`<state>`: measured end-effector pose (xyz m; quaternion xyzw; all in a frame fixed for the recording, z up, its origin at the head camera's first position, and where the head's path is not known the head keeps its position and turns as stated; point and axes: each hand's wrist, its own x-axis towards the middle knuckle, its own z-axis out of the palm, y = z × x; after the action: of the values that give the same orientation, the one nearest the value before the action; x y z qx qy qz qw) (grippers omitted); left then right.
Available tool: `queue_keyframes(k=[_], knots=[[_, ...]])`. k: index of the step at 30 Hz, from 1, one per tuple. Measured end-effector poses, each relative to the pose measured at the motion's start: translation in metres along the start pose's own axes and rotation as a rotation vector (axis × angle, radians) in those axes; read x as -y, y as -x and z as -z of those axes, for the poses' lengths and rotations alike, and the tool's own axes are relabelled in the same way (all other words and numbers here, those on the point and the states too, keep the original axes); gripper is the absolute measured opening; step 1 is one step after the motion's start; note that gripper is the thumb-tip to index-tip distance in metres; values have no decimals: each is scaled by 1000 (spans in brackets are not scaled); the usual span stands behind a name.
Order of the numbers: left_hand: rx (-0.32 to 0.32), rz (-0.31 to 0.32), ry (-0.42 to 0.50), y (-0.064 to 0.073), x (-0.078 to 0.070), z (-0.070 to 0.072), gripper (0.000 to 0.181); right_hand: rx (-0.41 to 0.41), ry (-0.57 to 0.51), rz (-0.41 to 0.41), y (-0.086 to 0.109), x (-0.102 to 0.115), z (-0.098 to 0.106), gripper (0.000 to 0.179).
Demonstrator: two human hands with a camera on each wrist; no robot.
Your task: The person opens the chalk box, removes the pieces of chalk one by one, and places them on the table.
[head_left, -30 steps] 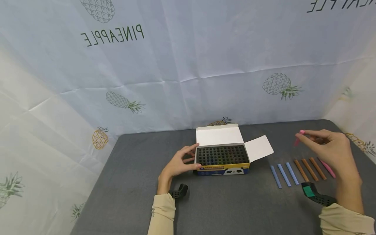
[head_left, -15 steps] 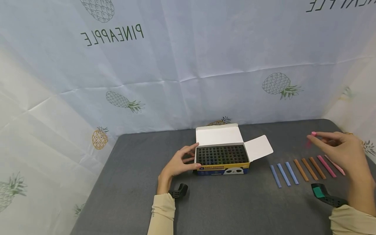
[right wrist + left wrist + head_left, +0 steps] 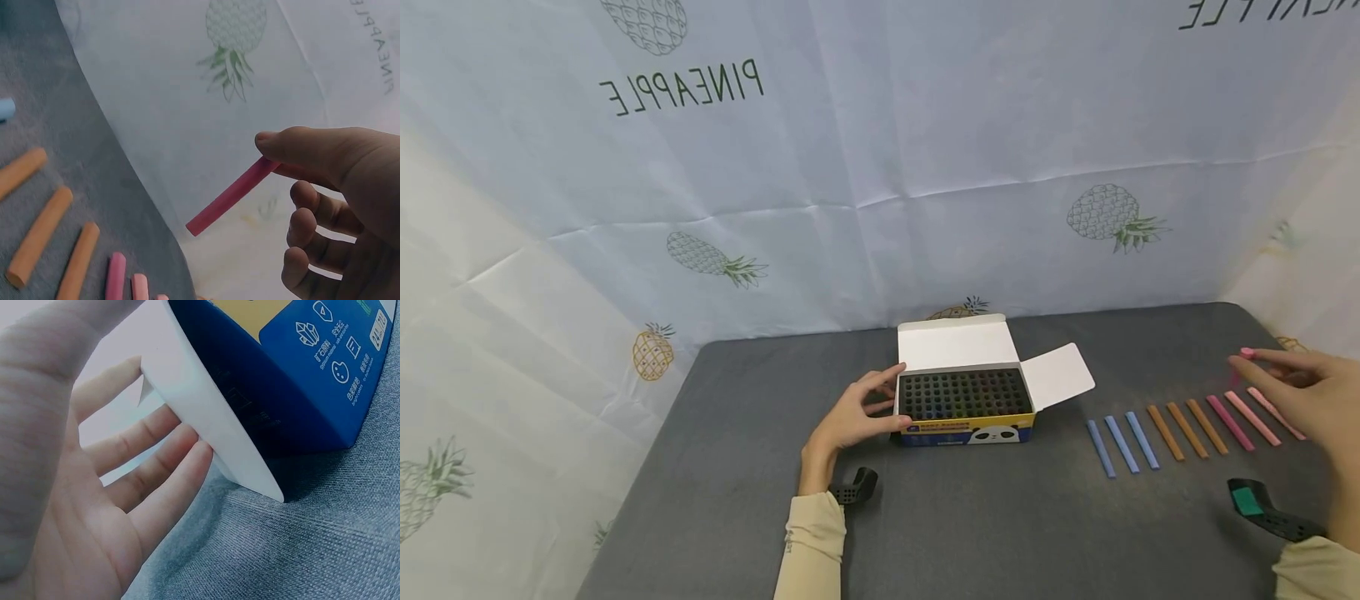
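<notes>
At mid-table stands an open chalk box [image 3: 943, 437], blue and yellow with a panda face, its black insert full of small holes. My left hand [image 3: 853, 414] holds the box's left end, thumb at the front corner and index finger at the back one. In the left wrist view the other fingertips touch a white end flap [image 3: 206, 412]. My right hand [image 3: 1311, 396] pinches a deep pink chalk stick [image 3: 228, 200] between thumb and index finger, over the right end of a row of chalks. The stick slants downward, its lower end free; the other fingers are loosely curled.
Three blue chalks [image 3: 1122, 444], three orange-brown chalks [image 3: 1187, 430], one deep pink chalk [image 3: 1229, 422] and two lighter pink chalks [image 3: 1252, 418] lie side by side on the grey table [image 3: 985, 525]. The box's white side flap [image 3: 1060, 377] sticks out toward them. A pineapple-print curtain [image 3: 850, 167] hangs behind.
My right hand has moved rightward past the row's pink end, carrying the pink chalk, and uncovered the lighter pink chalks. My left hand and the box have stayed in place.
</notes>
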<state>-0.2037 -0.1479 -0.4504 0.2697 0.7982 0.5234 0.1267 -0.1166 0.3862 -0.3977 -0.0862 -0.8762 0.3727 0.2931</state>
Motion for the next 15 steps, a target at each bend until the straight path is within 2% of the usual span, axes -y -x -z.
queue_keyframes(k=[1,3,4,6,8,11,13,15], knots=[[-1,1,2,0,0,0,79,-15,-21,0,-1,-8,1,62],[-1,2,3,0,0,0,79,-78,-34,45,-6,-36,-1,61],[0,2,4,0,0,-1,79,-107,-39,69,-9,-52,-2,53],[2,2,5,0,0,-1,79,-184,24,72,-14,-91,-5,38],[5,0,5,-1,-1,-2,80,-222,115,48,-18,-128,-6,24],[7,3,4,-2,-1,-2,80,-190,235,-78,-18,-161,-3,39],[9,6,4,-3,-1,-3,80,-118,250,-146,-16,-170,0,51],[10,7,3,-3,-2,-3,80,-60,233,-174,-14,-174,4,50]])
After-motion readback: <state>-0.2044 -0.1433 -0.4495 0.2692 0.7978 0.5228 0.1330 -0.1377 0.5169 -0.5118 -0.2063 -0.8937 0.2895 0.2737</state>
